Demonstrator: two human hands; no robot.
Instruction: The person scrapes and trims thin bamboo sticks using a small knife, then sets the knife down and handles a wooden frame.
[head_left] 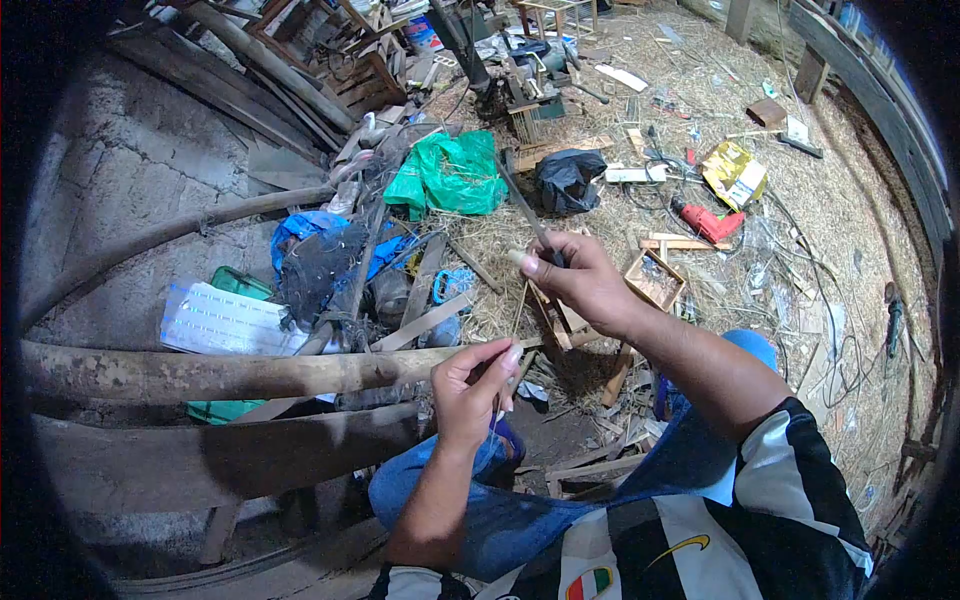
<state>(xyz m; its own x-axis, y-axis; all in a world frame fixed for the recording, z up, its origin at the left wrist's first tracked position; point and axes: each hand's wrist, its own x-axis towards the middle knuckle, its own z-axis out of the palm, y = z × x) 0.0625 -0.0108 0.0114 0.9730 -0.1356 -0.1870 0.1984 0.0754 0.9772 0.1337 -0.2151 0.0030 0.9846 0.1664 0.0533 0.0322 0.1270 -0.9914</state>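
My left hand [474, 392] is closed, with thumb and fingers pinching a thin straw-coloured strip [520, 312]. The strip runs up to my right hand [582, 284], whose fingers are bent round a long, narrow, dark knife [524, 208]. The knife's blade points up and away from me, and its lower part is hidden by the fingers. A pale bit shows at my right thumb tip; I cannot make out whether it is part of the strip. Just beneath my right hand lies a small open wooden frame [560, 318].
A thick wooden pole [230, 374] crosses at left, close to my left hand. On the straw-strewn floor lie a green plastic bag [450, 172], a black bag [570, 180], a red power drill [708, 222] with cables, a yellow packet [734, 172] and a wooden box [655, 282].
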